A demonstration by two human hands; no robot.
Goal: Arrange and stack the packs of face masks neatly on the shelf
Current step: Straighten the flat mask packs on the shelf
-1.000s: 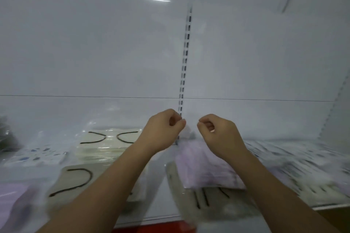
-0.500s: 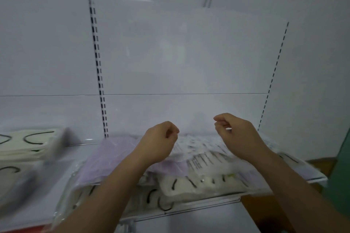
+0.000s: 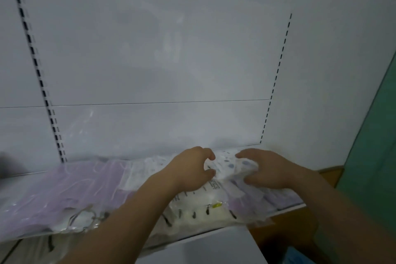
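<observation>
A clear pack of white masks with blue-grey dots (image 3: pixel 227 163) lies on top of the pile at the back of the white shelf (image 3: pixel 285 209). My left hand (image 3: pixel 190 169) grips its left side and my right hand (image 3: pixel 263 169) grips its right side. Under it sits a pack of cream masks with black ear loops (image 3: pixel 201 210) and a printed label. A lilac mask pack (image 3: pixel 64 197) spreads across the left half of the shelf, and another lilac pack (image 3: pixel 270 197) lies at the right under my right wrist.
White back panel (image 3: pixel 150 60) with slotted uprights rises behind the shelf. A green wall (image 3: pixel 372 156) stands at the right, with a brown wooden surface (image 3: pixel 330 176) beside the shelf end. A white ledge (image 3: pixel 203 248) juts out below the shelf front.
The view swung right along the shelf. Both hands dropped from pinching in the air down onto the pile and closed on the dotted mask pack.
</observation>
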